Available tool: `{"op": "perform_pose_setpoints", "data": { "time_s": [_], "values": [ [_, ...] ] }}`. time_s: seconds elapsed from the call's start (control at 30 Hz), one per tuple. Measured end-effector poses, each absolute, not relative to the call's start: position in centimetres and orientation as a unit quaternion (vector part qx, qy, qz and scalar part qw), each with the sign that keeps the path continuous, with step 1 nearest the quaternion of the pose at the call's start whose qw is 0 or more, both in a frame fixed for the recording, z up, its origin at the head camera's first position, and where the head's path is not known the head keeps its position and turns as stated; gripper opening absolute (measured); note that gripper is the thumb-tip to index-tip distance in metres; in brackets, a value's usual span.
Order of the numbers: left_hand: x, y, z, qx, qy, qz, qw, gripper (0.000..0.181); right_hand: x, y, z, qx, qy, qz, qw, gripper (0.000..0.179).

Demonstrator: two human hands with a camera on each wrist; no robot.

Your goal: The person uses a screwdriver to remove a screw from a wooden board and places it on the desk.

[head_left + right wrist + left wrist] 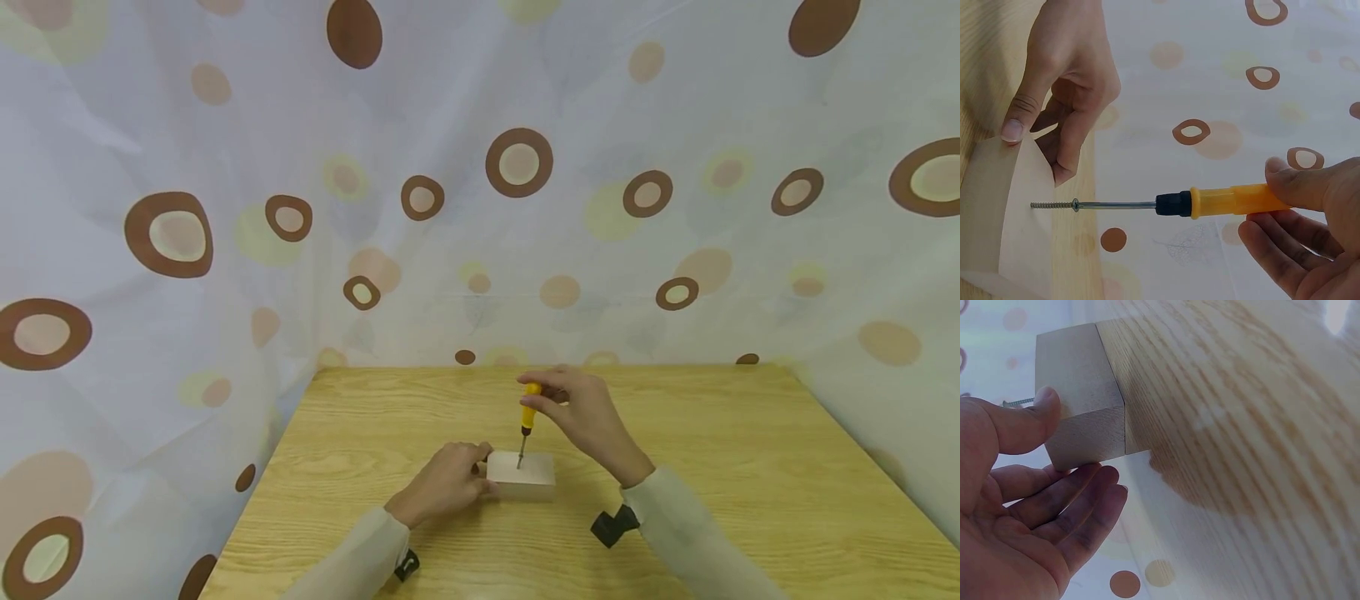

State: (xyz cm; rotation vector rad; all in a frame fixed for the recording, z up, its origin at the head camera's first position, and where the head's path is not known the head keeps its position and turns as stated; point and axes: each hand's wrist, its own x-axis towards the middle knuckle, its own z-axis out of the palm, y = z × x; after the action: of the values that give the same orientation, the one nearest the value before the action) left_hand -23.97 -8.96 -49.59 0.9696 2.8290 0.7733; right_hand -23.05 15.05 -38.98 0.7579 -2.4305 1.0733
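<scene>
A pale wooden block [521, 479] lies flat on the table. My left hand [450, 479] grips its left end, thumb on the near side and fingers at the far side; the left wrist view shows the thumb and fingers on the block [1079, 381] too. A metal screw [1054, 205] stands upright with its point in the block's top face, most of its thread showing. Above it, my right hand [573, 408] pinches the yellow handle of a screwdriver [1229, 201] between thumb and fingers. The screwdriver's tip meets the screw head, shaft and screw nearly in line.
The wood-grain table [750, 467] reaches back to a white curtain [465, 100] with brown and beige ovals, which also hangs at both sides. A black wrist camera mount [615, 525] hangs beneath the right sleeve, and another [407, 565] beneath the left.
</scene>
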Motion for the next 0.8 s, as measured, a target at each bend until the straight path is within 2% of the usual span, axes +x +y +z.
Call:
{"op": "perform_pose_setpoints", "data": {
  "time_s": [0.13,0.33,0.57,0.8],
  "values": [
    [-23.89,-9.03,-49.50,0.317,0.915,0.250,0.024,0.041,-23.00,15.06,-38.96,0.277,-0.863,0.377,0.191,0.030],
    [-23.85,-8.97,-49.43,0.311,0.918,0.246,0.024,0.042,-22.97,14.97,-39.25,0.281,-0.860,0.395,0.158,0.033],
    [-23.83,-8.94,-49.57,0.311,0.917,0.248,0.026,0.045,-22.94,14.84,-39.47,0.282,-0.861,0.385,0.176,0.033],
    [-23.94,-8.95,-49.66,0.309,0.915,0.257,0.026,0.043,-23.11,14.66,-39.45,0.263,-0.868,0.388,0.163,0.030]
  ]
}}
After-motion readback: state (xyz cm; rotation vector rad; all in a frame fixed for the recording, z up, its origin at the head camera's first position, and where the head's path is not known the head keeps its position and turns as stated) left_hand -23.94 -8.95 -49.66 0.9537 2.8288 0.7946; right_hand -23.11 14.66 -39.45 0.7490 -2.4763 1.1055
